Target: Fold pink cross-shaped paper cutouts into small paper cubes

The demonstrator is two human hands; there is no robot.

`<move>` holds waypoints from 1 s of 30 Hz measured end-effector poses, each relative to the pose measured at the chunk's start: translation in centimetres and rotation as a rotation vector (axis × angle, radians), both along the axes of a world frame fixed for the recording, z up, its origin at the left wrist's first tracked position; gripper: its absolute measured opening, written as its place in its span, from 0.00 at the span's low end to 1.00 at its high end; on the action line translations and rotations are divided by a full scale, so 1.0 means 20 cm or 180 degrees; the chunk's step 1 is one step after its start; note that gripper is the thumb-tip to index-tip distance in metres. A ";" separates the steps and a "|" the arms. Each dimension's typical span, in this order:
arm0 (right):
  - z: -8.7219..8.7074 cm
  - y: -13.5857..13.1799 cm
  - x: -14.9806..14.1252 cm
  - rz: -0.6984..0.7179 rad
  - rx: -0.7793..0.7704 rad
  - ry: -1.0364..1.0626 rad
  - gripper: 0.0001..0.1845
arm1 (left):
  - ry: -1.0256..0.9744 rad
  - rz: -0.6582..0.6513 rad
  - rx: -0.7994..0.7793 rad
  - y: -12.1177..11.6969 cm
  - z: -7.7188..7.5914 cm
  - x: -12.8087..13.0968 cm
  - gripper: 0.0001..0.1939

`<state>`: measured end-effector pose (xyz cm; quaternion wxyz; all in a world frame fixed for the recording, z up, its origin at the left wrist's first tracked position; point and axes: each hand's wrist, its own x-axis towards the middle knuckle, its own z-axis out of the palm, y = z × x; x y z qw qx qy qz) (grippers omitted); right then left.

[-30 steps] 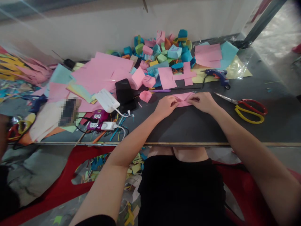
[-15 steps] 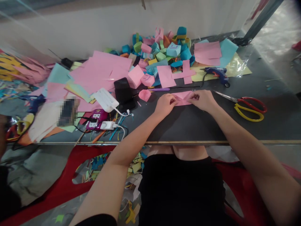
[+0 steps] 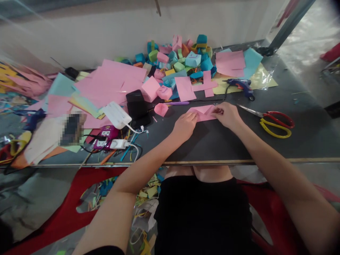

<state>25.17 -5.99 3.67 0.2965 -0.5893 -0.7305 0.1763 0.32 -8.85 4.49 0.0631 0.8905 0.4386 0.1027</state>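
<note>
Uncurled since the earlier frame, the fingers of the left hand (image 3: 185, 125) lie outstretched on the left end of the folded pink paper (image 3: 204, 116); those of the right hand (image 3: 226, 114) pinch its right end. It lies between the front and back edges of the bench (image 3: 212, 147), with scissors (image 3: 263, 115) to the right. Farther back are a glue gun (image 3: 241, 84) and heaped paper shapes (image 3: 179, 66).

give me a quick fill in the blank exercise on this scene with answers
The left hand and right hand touch folded paper coloured ____.
The scissors lie on the person's ____ side.
Their two handles are red and ____.
The glue gun nearest them has a body coloured ____.

Answers: pink; right; yellow; blue.
</note>
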 end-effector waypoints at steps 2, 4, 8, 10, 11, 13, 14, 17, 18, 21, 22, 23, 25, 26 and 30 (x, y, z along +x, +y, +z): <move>0.00 -0.01 -0.01 -0.0006 0.0041 -0.0031 0.02 | 0.0054 -0.0072 -0.0014 -0.02 0.00 -0.02 0.24; -0.01 -0.01 -0.01 0.0018 0.0095 -0.0020 0.02 | 0.0085 -0.0112 -0.0092 -0.04 0.01 -0.05 0.26; -0.01 -0.01 -0.01 0.0068 0.0162 -0.0036 0.03 | 0.0242 -0.0187 -0.0305 -0.05 0.02 -0.08 0.31; -0.02 -0.02 -0.01 0.0079 0.0192 -0.0043 0.03 | 0.0254 -0.0223 -0.0346 -0.05 0.02 -0.08 0.35; -0.02 -0.02 -0.01 0.0086 0.0217 -0.0039 0.03 | 0.0234 -0.0239 -0.0352 -0.06 0.02 -0.09 0.37; -0.03 -0.02 0.00 0.0099 0.0268 -0.0025 0.05 | 0.0192 -0.0251 -0.0350 -0.06 0.01 -0.10 0.38; -0.03 -0.02 0.00 0.0099 0.0282 -0.0018 0.06 | 0.0188 -0.0243 -0.0346 -0.07 0.01 -0.11 0.38; -0.04 -0.02 0.00 0.0085 0.0267 -0.0019 0.06 | 0.0270 -0.0197 -0.0323 -0.09 0.01 -0.15 0.38; -0.04 -0.02 0.00 0.0080 0.0245 -0.0026 0.06 | 0.0320 -0.0189 -0.0314 -0.10 0.02 -0.16 0.38; -0.03 -0.02 0.00 0.0072 0.0192 -0.0039 0.03 | 0.0461 -0.0181 -0.0259 -0.13 0.04 -0.21 0.38; -0.03 -0.02 0.00 0.0073 0.0181 -0.0038 0.03 | 0.0490 -0.0174 -0.0225 -0.13 0.04 -0.22 0.37; -0.03 -0.02 -0.01 0.0073 0.0173 -0.0033 0.03 | 0.0509 -0.0162 -0.0184 -0.14 0.05 -0.24 0.37; -0.02 -0.02 -0.01 0.0069 0.0166 -0.0017 0.03 | 0.0529 -0.0141 -0.0096 -0.15 0.05 -0.27 0.36; -0.02 -0.03 -0.01 0.0061 0.0168 -0.0007 0.03 | 0.0534 -0.0140 -0.0050 -0.15 0.04 -0.28 0.35; -0.03 -0.03 -0.02 0.0047 0.0210 0.0034 0.03 | 0.0442 -0.0154 0.0140 -0.15 0.03 -0.30 0.33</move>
